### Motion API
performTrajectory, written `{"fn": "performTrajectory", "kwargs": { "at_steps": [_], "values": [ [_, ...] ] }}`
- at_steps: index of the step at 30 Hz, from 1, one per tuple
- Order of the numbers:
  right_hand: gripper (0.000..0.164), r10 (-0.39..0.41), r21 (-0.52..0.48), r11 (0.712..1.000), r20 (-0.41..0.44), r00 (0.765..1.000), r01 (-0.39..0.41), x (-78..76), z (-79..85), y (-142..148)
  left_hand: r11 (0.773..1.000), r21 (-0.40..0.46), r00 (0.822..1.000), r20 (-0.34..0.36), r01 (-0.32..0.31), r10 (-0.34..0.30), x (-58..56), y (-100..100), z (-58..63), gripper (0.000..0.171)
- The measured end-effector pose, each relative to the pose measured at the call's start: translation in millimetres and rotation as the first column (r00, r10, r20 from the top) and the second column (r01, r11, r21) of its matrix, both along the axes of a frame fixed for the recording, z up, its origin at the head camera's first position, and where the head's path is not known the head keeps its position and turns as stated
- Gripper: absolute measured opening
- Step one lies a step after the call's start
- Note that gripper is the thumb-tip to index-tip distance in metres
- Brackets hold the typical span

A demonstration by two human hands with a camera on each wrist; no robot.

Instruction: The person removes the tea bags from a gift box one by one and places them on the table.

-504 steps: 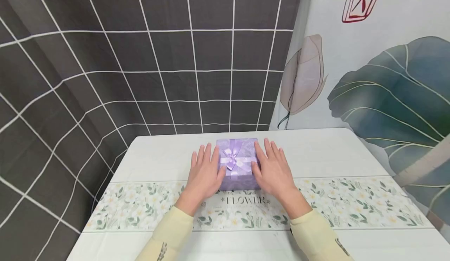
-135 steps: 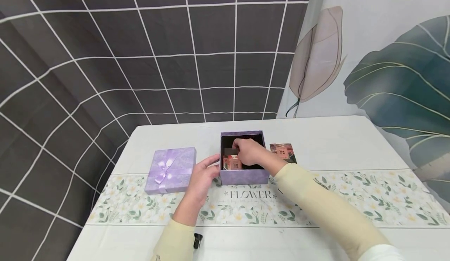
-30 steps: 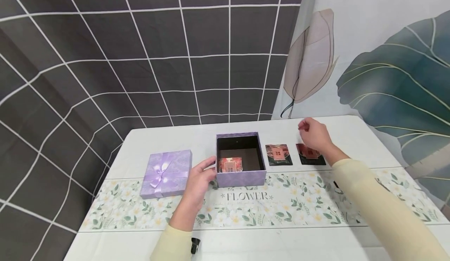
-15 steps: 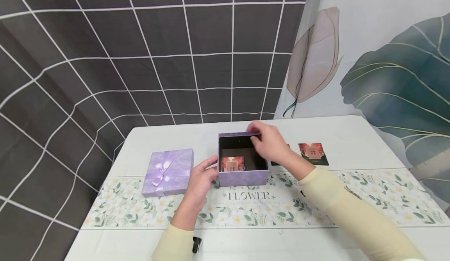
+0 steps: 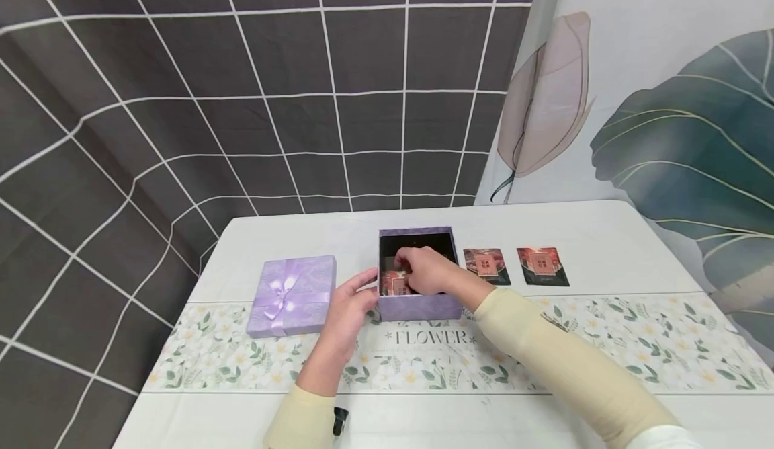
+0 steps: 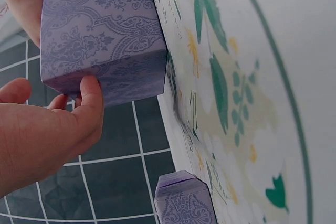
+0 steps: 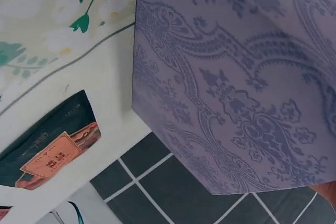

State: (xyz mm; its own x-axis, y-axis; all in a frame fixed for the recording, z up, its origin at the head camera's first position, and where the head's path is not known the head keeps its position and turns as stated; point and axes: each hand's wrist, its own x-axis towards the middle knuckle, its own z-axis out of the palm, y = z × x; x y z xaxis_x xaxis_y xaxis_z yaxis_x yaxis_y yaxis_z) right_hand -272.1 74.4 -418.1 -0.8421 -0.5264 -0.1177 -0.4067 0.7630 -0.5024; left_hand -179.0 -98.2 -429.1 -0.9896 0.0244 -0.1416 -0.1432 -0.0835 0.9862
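Observation:
An uncovered purple patterned gift box (image 5: 420,308) with a black inside stands mid-table. Inside it, at the front left, is a flat red-and-black sachet (image 5: 394,285) with a pink label. My right hand (image 5: 431,271) reaches into the box and pinches this sachet near its top, thumb in front; the fingertips are partly hidden. My left hand (image 5: 351,308) rests against the box's left wall. In the left wrist view, a fingertip (image 6: 90,85) of it touches the wall. Two matching sachets, one nearer (image 5: 487,265) and one farther right (image 5: 543,265), lie flat right of the box.
The purple lid (image 5: 293,296) with its ribbon bow lies left of the box, bow up, behind my left forearm. A flower-printed band with lettering crosses the white tablecloth (image 5: 423,419). Behind the table hangs a dark gridded curtain (image 5: 290,126); a leaf-print cloth (image 5: 689,133) hangs at the right.
My right hand has come back from the farther right sachet, over the box's rim, and down into the box to the sachet there. The left hand stays at the box's left side.

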Motion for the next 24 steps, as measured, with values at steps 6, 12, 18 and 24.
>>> {"fn": "performTrajectory", "kwargs": {
  "at_steps": [6, 12, 18, 24],
  "values": [
    [0.022, -0.002, 0.013, 1.000, 0.006, 1.000, 0.002, 2.3, 6.9, -1, 1.000, 0.000, 1.000, -0.005, -0.001, 0.001, -1.2, 0, 1.5, 0.054],
    [0.016, -0.004, -0.036, 0.999, -0.012, 1.000, 0.003, 1.9, 14.5, 0, 1.000, 0.006, 1.000, -0.006, -0.002, 0.002, -1.3, 0, 2.4, 0.054],
    [0.022, -0.020, -0.091, 0.996, 0.005, 1.000, 0.021, -0.4, 17.6, 4, 1.000, 0.009, 1.000, -0.002, -0.001, 0.001, 0.1, -1, 2.3, 0.054],
    [0.019, -0.013, -0.086, 0.996, 0.056, 0.998, 0.018, 2.7, 18.4, 10, 1.000, 0.006, 1.000, 0.009, 0.004, -0.004, 1.7, 0, 1.5, 0.053]
  ]
}}
